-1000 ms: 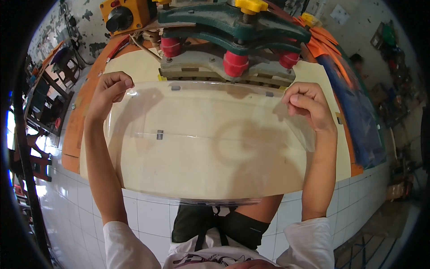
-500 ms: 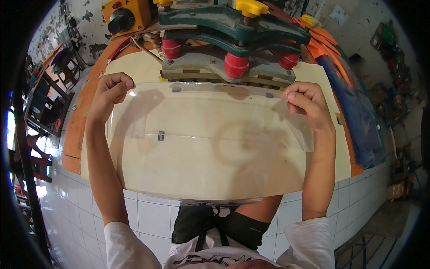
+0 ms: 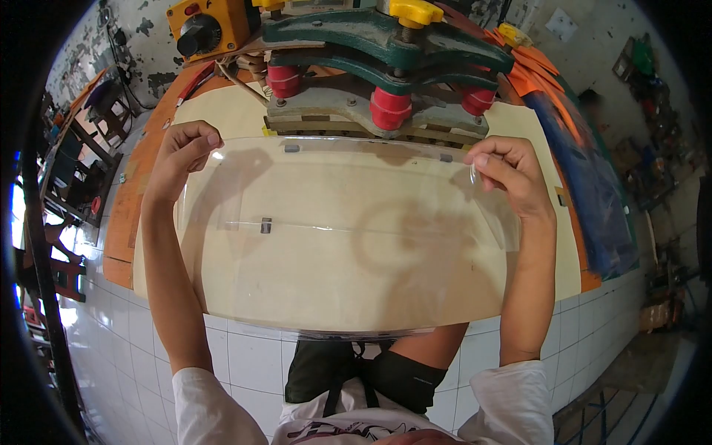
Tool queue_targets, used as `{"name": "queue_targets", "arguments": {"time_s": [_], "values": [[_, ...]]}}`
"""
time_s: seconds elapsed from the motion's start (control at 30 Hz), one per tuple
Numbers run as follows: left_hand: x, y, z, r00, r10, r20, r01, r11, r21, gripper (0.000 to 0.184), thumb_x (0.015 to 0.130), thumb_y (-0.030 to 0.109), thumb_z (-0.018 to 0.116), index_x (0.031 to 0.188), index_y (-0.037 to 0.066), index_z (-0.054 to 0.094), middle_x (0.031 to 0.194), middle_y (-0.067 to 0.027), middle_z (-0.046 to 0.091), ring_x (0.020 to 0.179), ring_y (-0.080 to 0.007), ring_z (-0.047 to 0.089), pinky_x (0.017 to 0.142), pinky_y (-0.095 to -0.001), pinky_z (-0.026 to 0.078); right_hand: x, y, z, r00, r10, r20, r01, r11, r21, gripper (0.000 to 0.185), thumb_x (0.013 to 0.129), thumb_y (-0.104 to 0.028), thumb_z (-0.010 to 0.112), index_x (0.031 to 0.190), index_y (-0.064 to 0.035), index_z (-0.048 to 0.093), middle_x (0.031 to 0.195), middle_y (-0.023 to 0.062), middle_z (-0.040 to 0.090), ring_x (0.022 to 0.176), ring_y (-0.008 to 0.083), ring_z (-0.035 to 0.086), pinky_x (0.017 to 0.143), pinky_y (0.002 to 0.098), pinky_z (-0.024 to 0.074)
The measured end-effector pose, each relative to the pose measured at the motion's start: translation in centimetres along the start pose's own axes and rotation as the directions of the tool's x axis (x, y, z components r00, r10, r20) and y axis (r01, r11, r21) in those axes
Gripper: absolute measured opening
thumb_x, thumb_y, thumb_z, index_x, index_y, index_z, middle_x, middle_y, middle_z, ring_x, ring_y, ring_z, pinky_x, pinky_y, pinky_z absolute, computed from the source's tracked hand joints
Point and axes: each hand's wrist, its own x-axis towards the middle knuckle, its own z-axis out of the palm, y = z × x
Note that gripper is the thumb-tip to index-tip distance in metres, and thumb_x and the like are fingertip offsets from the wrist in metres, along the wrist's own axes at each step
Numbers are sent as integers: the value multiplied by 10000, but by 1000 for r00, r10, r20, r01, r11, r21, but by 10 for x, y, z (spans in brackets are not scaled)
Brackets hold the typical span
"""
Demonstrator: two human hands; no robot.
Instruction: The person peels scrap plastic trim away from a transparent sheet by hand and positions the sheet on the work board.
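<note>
Two hands hold a clear sheet [image 3: 326, 228] by its far corners.
The left hand [image 3: 182, 153], at 10 o'clock, pinches one corner with its thumb and bent finger close together. The right hand [image 3: 513, 173], at 2 o'clock, pinches the other corner the same way, with a bit of the sheet hanging loose under it. The sheet is in the middle, over a cream board [image 3: 221, 105] on an orange table [image 3: 122, 243], and its near edge pokes out past the board at 6 o'clock. A green press [image 3: 337, 35] with red feet [image 3: 391, 110] is at 12 o'clock, near the sheet's far edge; I can't tell if they touch. A yellow box [image 3: 226, 21] with a black dial [image 3: 199, 35] is at 11, and blue plastic [image 3: 589, 196] is at 3.
</note>
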Motion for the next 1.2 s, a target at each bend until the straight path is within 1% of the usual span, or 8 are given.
{"name": "queue_targets", "arguments": {"time_s": [0.2, 0.27, 0.47, 0.6, 0.9, 0.97, 1.1, 1.2], "values": [[-1, 1, 2, 1000, 14, -11, -14, 1000, -2, 201, 861, 213, 642, 800, 22, 626, 573, 72, 433, 489, -20, 290, 455, -222, 184, 0, 1, 0, 999, -15, -34, 15, 1000, 14, 190, 844, -161, 647, 862, 21, 699, 681, 12, 614, 554, 45, 497, 498, 184, 367], [-1, 0, 1, 1000, 7, -19, -7, 1000, -12, 197, 863, 211, 642, 803, 24, 626, 581, 70, 441, 491, -19, 294, 455, -221, 185, 2, 4, 0, 998, -32, -51, 30, 999, -45, 199, 853, -182, 635, 815, 9, 671, 647, -3, 575, 514, 35, 460, 448, 179, 307], [-2, 3, 3, 1000, 31, 3, -31, 999, -22, 198, 860, 214, 645, 807, 25, 623, 590, 67, 447, 500, -18, 296, 459, -222, 184, 3, 5, 0, 998, -15, -64, 12, 999, -52, 206, 858, -186, 640, 842, 13, 688, 656, -13, 579, 536, 31, 440, 493, 186, 323], [-2, 2, 2, 999, 51, 1, -51, 998, -28, 208, 859, 224, 646, 809, 23, 622, 589, 70, 430, 506, -21, 289, 462, -227, 181, 4, 3, 1, 997, 1, -74, -5, 998, -63, 191, 857, -175, 631, 830, 6, 687, 658, -15, 579, 536, 26, 438, 486, 180, 317], [-2, 4, 5, 997, 79, -12, -79, 996, -38, 196, 859, 213, 641, 802, 26, 624, 592, 69, 430, 508, -21, 282, 464, -226, 181, 4, 7, 1, 984, 2, -177, -2, 1000, 0, 126, 840, -84, 538, 856, -16, 643, 651, -31, 522, 514, 21, 433, 454, 174, 281], [-2, 4, 5, 996, 87, -19, -87, 995, -42, 194, 859, 211, 641, 800, 26, 624, 597, 67, 442, 508, -22, 284, 464, -224, 184, 4, 7, 1, 983, -41, -180, 40, 999, -9, 123, 828, -38, 513, 815, -25, 635, 660, -19, 527, 512, 29, 432, 458, 177, 281], [-2, 5, 4, 996, 90, -7, -90, 995, -53, 186, 861, 203, 640, 798, 29, 626, 620, 57, 477, 509, -24, 290, 464, -223, 192, 5, 14, -5, 984, -88, -154, 88, 996, -4, 159, 816, -22, 512, 777, -41, 665, 630, -24, 550, 513, 23, 449, 446, 166, 283], [-3, 7, 8, 996, 93, -10, -94, 994, -50, 183, 864, 201, 636, 797, 31, 627, 621, 57, 478, 510, -24, 291, 465, -224, 194, 4, 12, -4, 983, -67, -173, 65, 998, -15, 138, 818, -5, 498, 740, -41, 605, 651, -1, 529, 511, 41, 433, 459, 183, 273]]}}
